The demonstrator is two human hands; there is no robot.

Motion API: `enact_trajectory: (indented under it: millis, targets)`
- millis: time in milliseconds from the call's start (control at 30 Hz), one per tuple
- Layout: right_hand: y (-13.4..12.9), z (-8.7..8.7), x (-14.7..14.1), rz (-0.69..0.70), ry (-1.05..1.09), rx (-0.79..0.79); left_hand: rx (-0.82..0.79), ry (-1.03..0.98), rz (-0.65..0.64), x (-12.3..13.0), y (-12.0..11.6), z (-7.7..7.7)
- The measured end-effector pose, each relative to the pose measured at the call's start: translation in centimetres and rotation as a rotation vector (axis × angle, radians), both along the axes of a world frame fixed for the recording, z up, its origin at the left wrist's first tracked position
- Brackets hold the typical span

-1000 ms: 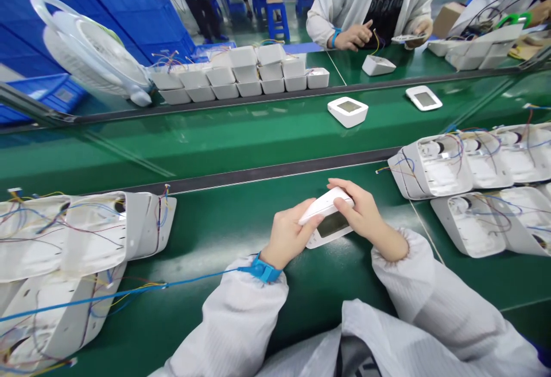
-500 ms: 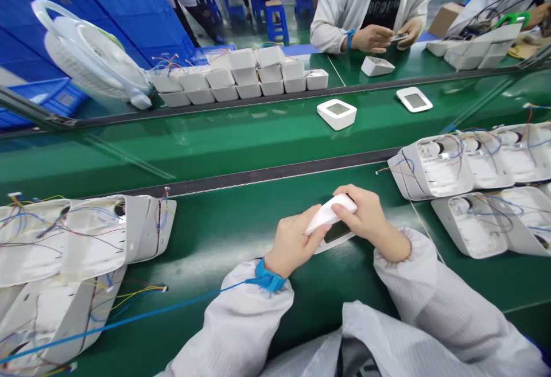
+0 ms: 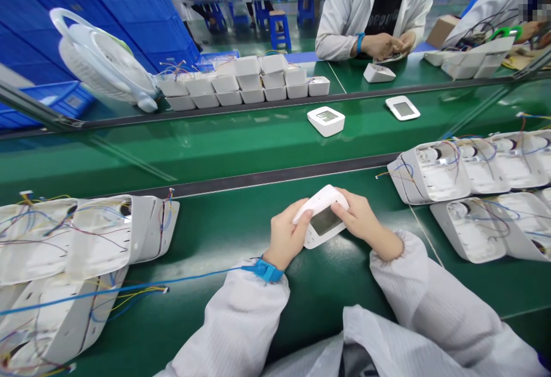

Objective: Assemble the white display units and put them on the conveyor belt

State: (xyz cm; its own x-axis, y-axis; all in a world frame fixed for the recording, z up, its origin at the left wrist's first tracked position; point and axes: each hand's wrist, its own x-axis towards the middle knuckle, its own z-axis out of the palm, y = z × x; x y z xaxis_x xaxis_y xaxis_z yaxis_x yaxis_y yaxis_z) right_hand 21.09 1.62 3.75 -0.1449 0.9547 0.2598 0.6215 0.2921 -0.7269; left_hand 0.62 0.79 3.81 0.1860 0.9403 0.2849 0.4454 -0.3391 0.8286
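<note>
A white device with a grey screen is held between both hands above the green table, its screen tilted toward me. My left hand grips its left side, the thumb on the front beside the screen. On the right side, my right hand is closed round the upper corner, its thumb at the screen's edge. A blue strap with a cord circles my left wrist. Beyond the hands, a white device with a screen and a flatter one lie on the green strip.
White housings with loose wires fill the left side; more housings stand at the right. Stacked white casings and a white fan are across the strip. Another person's hands work at the far side.
The held device has turned so that more of its screen and front shows. On the green strip, both devices have shifted slightly left. The blue cord lies higher near my left wrist.
</note>
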Motion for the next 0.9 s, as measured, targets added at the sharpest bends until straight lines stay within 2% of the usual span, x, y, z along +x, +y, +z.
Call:
enact_trajectory:
  millis: [233, 400, 500, 633, 733, 800, 900]
  targets:
    - [0.4, 0.6, 0.6, 0.013, -0.086, 0.007, -0.050, -0.072, -0.025, 0.2, -0.3, 0.2]
    - [0.4, 0.3, 0.5, 0.015, -0.005, -0.065, -0.090, -0.081, -0.029, 0.1, -0.2, 0.1]
    - [0.8, -0.2, 0.6, 0.046, 0.134, -0.102, -0.132, -0.140, -0.026, -0.1, 0.1, 0.0]
    - [0.9, -0.7, 0.2, 0.147, 0.428, -0.122, -0.206, -0.408, 0.113, -0.1, 0.5, -0.2]
    - [0.5, -1.1, -0.6, 0.235, 0.374, -0.203, -0.184, -0.495, 0.204, -0.1, 0.9, -0.3]
    - [0.2, -1.2, -1.1, 0.197, 0.305, -0.228, -0.191, -0.449, 0.211, -0.1, 1.2, -0.4]
    - [-0.2, -1.1, -1.1, 0.058, 0.386, -0.113, -0.198, -0.344, 0.150, 0.0, 1.4, -0.6]
